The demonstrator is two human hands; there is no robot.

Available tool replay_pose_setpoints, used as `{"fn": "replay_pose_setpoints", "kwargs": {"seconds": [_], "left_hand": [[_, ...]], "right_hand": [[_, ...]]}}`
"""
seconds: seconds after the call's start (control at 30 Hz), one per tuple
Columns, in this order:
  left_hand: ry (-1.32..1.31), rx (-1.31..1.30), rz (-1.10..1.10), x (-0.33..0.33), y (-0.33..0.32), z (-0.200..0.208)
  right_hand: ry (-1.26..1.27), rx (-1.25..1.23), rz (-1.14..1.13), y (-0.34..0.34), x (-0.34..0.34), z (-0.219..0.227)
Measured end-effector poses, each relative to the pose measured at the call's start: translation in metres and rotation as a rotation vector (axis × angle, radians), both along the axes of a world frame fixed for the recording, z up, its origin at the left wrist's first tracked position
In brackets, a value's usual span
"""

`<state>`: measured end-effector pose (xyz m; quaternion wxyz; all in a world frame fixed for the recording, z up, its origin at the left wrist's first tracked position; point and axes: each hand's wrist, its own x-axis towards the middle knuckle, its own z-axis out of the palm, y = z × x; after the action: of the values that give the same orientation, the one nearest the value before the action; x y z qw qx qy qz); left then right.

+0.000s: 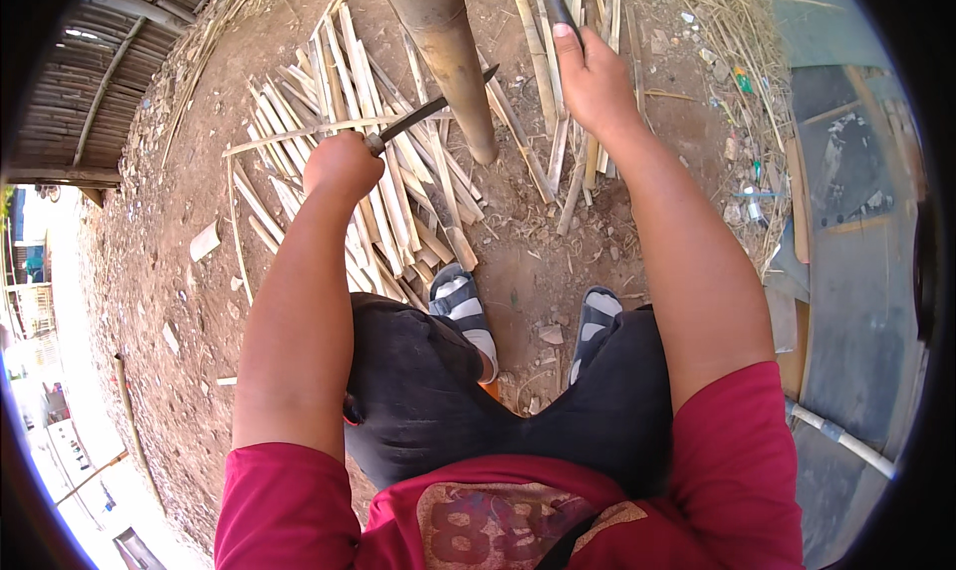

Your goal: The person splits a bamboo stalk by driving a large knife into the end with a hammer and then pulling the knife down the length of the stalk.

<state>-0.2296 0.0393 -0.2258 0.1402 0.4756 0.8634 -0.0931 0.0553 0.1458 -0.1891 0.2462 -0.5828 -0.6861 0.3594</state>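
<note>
My left hand [344, 164] is closed round the handle of a long dark-bladed knife [413, 118]. Its blade meets a thick bamboo pole [443, 47], and the tip shows past the pole's right side. Whether the blade is behind the bamboo or sunk into it, I cannot tell. The pole slants down from the top edge, its lower end between the two hands. On the right, my right hand [595, 82] grips a dark bar [555, 0], thumb laid along it; the bar's far end leaves the picture at the top.
Split bamboo strips [383, 187] lie heaped on the dirt ground at left, with more strips [570, 167] beyond my feet. Both feet wear sandals [460, 301]. Grey sheets [856, 261] stand along the right side, near dry straw [737, 32]. A bamboo-slat structure [105, 72] is at upper left.
</note>
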Motion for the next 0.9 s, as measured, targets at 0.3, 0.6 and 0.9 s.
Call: {"fn": "replay_pose_setpoints", "kwargs": {"seconds": [0.3, 0.6, 0.9], "left_hand": [[0.015, -0.029, -0.045, 0.005, 0.001, 0.001], [0.0, 0.013, -0.005, 0.011, 0.006, 0.011], [-0.038, 0.008, -0.018, 0.002, -0.004, 0.002]], "right_hand": [[-0.102, -0.062, 0.087, 0.005, -0.001, -0.043], [-0.136, 0.061, 0.075, 0.001, 0.016, -0.09], [0.049, 0.061, -0.035, -0.014, 0.013, -0.046]]}}
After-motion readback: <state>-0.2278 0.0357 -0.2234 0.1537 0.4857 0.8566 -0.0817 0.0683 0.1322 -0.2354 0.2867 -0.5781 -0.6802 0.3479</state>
